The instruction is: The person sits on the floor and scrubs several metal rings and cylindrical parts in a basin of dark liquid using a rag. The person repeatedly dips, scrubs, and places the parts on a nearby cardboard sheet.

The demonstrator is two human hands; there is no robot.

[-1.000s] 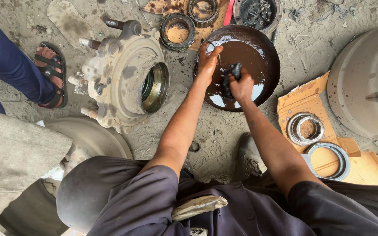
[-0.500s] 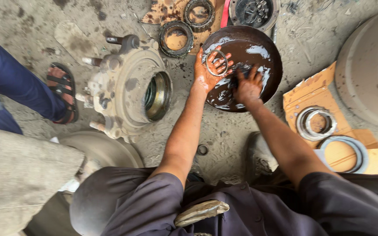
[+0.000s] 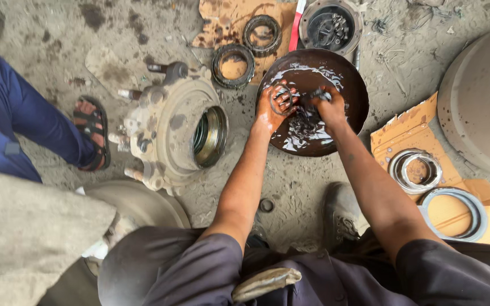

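Both of my hands are in a round dark metal basin (image 3: 351, 85) of dirty, oily liquid on the ground. My left hand (image 3: 276, 105) holds a small metal ring (image 3: 282, 93) flat on its palm, just above the liquid. Beside it, my right hand (image 3: 329, 105) is closed on a small dark brush-like tool (image 3: 320, 95) whose end points at the ring. Both hands are wet and greasy.
A large wheel hub (image 3: 171, 133) with studs lies to the left. Two bearing rings (image 3: 233, 65) rest on cardboard behind it, and a round part (image 3: 330, 25) lies behind the basin. Metal rings (image 3: 415, 170) lie on cardboard at right, near a big drum (image 3: 480, 96). Another person's sandalled foot (image 3: 92, 133) stands at left.
My left hand has turned palm-up with the ring lifted out of the liquid. My right hand has moved up beside it with the tool. The view has shifted slightly.
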